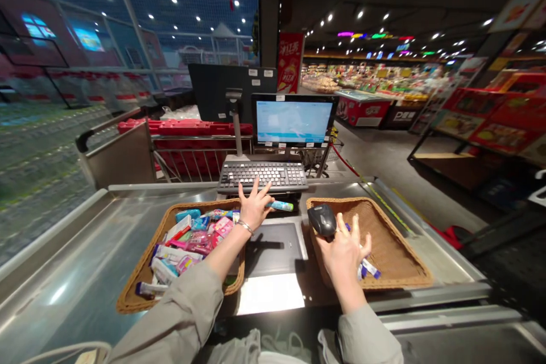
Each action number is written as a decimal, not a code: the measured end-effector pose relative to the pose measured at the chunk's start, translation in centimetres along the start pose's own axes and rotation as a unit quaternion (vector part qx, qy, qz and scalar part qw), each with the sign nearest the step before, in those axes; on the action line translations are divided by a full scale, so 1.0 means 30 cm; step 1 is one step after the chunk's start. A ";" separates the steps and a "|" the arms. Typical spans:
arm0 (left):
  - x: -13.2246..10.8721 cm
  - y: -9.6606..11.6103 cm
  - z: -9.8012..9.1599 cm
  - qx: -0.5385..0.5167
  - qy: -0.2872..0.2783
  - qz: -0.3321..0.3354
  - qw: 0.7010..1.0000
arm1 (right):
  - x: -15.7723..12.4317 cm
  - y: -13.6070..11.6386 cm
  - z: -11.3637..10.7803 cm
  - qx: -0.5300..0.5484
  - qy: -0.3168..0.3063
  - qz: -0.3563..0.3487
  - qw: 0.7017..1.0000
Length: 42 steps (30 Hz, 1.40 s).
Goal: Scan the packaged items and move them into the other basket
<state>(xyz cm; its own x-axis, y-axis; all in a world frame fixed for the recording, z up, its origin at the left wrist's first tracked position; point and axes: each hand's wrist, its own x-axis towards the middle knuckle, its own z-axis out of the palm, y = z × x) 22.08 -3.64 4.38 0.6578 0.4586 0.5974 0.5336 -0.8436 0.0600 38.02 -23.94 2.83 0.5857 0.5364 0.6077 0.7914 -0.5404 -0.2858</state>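
Note:
My left hand (255,207) reaches to the keyboard's (264,175) front edge, its fingers spread over the lower keys. Between its thumb and forefinger is a slim blue-and-green candy tube (282,205). My right hand (344,250) is over the right wicker basket (396,244), with a black barcode scanner (322,220) at its thumb side. The scanner's handle is hidden by the hand, and the other fingers are stretched out. Small purple-and-white packets (370,268) lie in that basket under my right hand. The left wicker basket (128,290) holds several colourful packaged sweets (191,244).
Behind the keyboard stands a lit monitor (294,120), beside a dark screen (217,91) on a pole. A grey flat panel (279,242) lies between the baskets on the metal counter (81,256). Shopping carts (200,153) stand beyond the counter. A display shelf (490,119) is at right.

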 end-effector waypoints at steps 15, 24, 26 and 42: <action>0.113 0.192 0.115 -0.048 -0.035 0.092 0.994 | -0.015 0.188 -0.057 -0.046 0.013 0.081 0.996; 0.158 0.303 0.179 -0.079 -0.057 0.162 0.982 | -0.024 0.277 -0.075 -0.051 0.034 0.135 0.989; 0.165 0.334 0.195 -0.090 -0.064 0.180 0.977 | -0.027 0.294 -0.084 -0.055 0.036 0.145 0.987; 0.137 0.331 0.187 -0.079 -0.088 0.130 0.984 | -0.019 0.292 -0.076 -0.050 0.039 0.145 0.987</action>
<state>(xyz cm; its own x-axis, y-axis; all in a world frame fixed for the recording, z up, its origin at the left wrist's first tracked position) 33.08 -8.56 2.95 0.8507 0.2506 0.4620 0.2547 -0.9655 0.0548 44.23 -30.47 1.67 0.7665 0.3015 0.5671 0.5696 -0.7270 -0.3834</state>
